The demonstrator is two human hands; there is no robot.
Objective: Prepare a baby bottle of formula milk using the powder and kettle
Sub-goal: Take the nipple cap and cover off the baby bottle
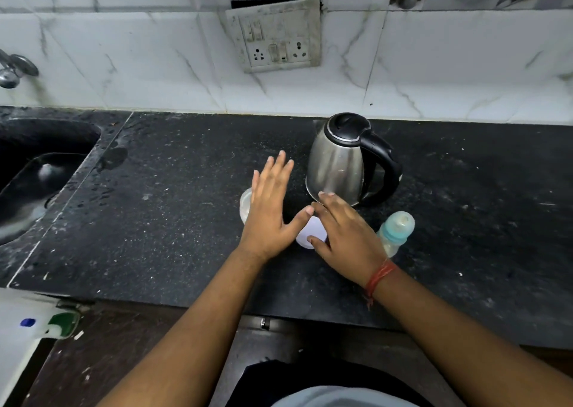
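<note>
A steel kettle (336,161) with a black lid and handle stands on the black counter (173,220). A baby bottle (395,229) with a teal collar and teat stands to the right of my right hand. My left hand (273,202) hovers flat with fingers spread over a small clear container (245,206), mostly hiding it. My right hand (344,229) lies palm down over a white round lid or cup (310,236), thumb and fingers around its edge. My left thumb touches my right index finger.
A dark sink (40,170) lies at the left with a tap (14,68) on the wall. A switch and socket plate (274,34) sits on the tiled wall behind the kettle. A white object with green and blue parts (40,326) is at lower left.
</note>
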